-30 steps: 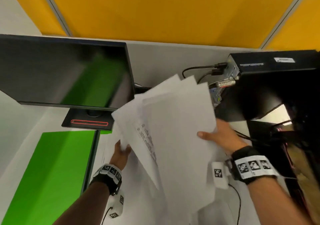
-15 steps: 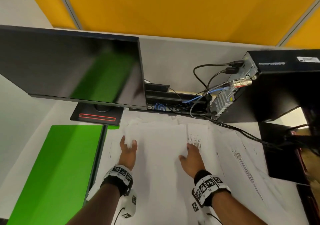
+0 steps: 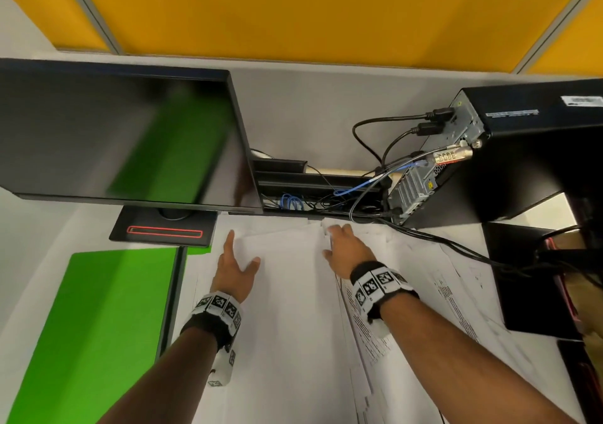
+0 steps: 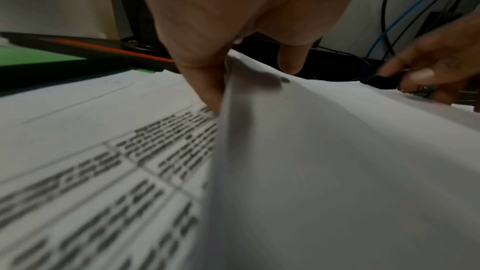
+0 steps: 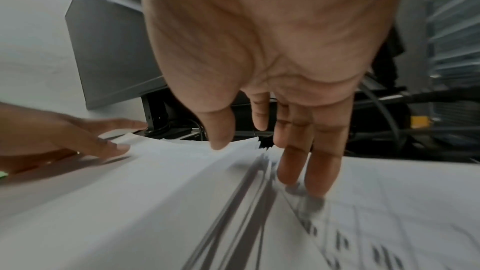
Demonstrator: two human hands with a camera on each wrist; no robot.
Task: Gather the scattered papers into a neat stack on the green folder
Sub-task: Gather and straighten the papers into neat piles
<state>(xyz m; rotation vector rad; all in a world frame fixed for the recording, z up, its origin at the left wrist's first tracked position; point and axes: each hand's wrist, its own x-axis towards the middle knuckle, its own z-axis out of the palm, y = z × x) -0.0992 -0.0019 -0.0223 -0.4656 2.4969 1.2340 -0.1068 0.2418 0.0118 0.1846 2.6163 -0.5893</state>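
The green folder point(image 3: 98, 325) lies flat on the desk at the left, with nothing on it. To its right a loose pile of white papers point(image 3: 293, 342) lies on the desk, some sheets printed and fanned out to the right. My left hand point(image 3: 239, 257) has straight fingers against the pile's left edge, with the thumb on top. In the left wrist view the top sheet point(image 4: 324, 151) bulges up beside the fingers point(image 4: 205, 81). My right hand point(image 3: 342, 244) lies with straight fingers along the pile's right edge point(image 5: 259, 182), thumb over the top sheet.
A black monitor point(image 3: 124, 136) and its base point(image 3: 163, 231) stand just behind the folder. A black computer tower point(image 3: 522, 149) with trailing cables point(image 3: 440, 241) sits at the back right, close to the papers' far edge. A dark box point(image 3: 535, 280) borders the papers on the right.
A second ago both hands held the sheaf of papers up in the air. The papers now lie on the desk, and both hands have slid forward along the pile's sides.
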